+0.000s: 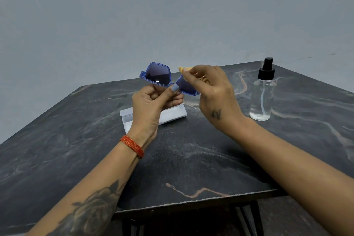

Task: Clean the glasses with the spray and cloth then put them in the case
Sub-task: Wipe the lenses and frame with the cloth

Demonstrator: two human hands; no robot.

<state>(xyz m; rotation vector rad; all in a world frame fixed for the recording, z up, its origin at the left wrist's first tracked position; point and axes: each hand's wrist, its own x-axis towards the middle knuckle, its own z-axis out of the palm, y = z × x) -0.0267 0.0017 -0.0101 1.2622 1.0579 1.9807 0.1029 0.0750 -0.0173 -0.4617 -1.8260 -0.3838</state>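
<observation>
Glasses (159, 74) light, rigid, scratch-prone — left hand (153, 105) pinches bridge (sensible hold); right hand (210, 90) pinches cloth (184, 68) on lens.

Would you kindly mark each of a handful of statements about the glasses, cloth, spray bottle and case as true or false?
1. The left hand holds the blue glasses up above the table. True.
2. The right hand grips the spray bottle. False: the bottle stands alone on the table to the right, and the right hand pinches a yellow cloth against one lens.
3. The white case lies on the table beneath the hands. True.
4. The glasses already lie in the case. False: they are held in the air.
5. The spray bottle lies on its side. False: it stands upright with its black nozzle on top.
</observation>
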